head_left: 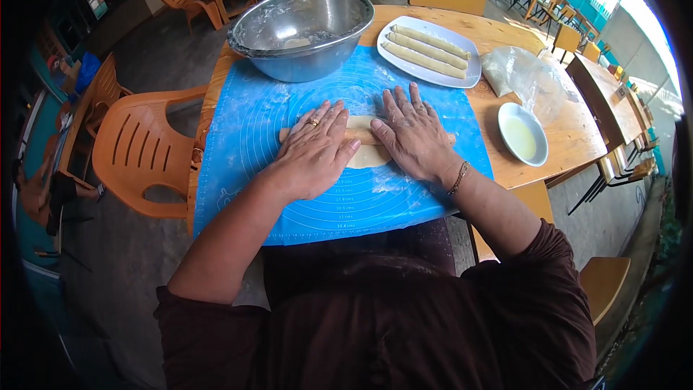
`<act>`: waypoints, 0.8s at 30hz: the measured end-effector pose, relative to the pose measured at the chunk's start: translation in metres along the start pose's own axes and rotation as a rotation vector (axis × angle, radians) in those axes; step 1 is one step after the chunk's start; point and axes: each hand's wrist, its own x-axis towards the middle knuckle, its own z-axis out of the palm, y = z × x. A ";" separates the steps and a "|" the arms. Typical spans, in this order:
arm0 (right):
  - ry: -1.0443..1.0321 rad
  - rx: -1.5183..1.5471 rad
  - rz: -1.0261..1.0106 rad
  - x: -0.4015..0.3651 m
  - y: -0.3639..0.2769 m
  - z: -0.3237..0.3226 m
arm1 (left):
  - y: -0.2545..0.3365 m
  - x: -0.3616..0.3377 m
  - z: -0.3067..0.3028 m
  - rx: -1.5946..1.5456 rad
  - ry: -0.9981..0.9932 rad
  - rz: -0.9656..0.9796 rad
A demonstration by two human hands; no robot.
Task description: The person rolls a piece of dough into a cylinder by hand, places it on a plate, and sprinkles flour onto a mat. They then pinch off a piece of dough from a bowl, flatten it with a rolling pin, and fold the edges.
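Observation:
A wooden rolling pin (359, 134) lies crosswise over a flat piece of pale dough (368, 158) on a blue baking mat (245, 173). My left hand (314, 146) rests on the pin's left part, fingers stretched out and palm down. On its right part lies my right hand (416, 133), also flat, with the fingers a little spread. Both hands cover much of the pin; only its middle and short ends show. Flour dusts the mat, which has printed circles and a ruler scale.
A large steel bowl (303, 58) with floury residue stands at the back left. Beside it a white plate (462, 81) holds three rolled dough sticks. To the right are a clear plastic bag (530, 76) and a small white bowl (511, 150) of pale yellow liquid. An orange chair (137, 144) stands left.

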 end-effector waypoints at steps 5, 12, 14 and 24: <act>0.060 -0.019 -0.045 -0.017 -0.006 0.001 | -0.002 -0.018 0.012 0.052 0.132 0.117; 0.025 -0.051 -0.104 -0.041 -0.017 -0.006 | 0.001 -0.045 0.020 0.019 0.230 0.212; 0.027 -0.054 -0.129 -0.050 -0.017 -0.005 | 0.002 -0.052 0.021 0.029 0.267 0.255; 0.101 -0.024 -0.248 -0.077 -0.026 -0.011 | 0.011 -0.082 0.023 0.083 0.304 0.277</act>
